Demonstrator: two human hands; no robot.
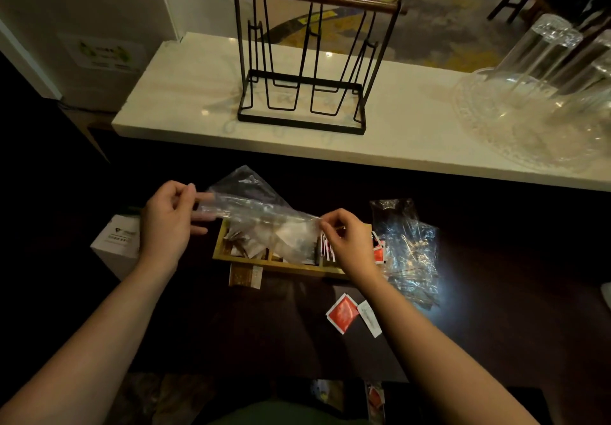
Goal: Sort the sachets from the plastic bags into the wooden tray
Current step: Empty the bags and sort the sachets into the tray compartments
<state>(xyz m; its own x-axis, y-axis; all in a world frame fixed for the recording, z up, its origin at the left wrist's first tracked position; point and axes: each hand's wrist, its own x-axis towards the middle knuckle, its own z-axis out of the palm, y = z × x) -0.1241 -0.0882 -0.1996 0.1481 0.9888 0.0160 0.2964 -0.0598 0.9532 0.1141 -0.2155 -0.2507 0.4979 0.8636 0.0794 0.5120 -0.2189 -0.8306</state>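
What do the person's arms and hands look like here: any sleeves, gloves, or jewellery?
Both forearms are bare as far as the frame shows, with no sleeves in view. The left hand and right hand wear no gloves, and no rings, watch or bracelet can be seen. A dark green garment shows at the bottom edge.

A black wire rack (302,71) with a wooden top bar is seen standing on the pale marble counter (172,94). To the rack's right, on the same counter, upturned clear glasses (545,51) are set on a clear patterned glass tray (529,133) — well apart from the rack. Below and to the rack's left, a white box (114,246) is placed on the dark lower surface — partly hidden.
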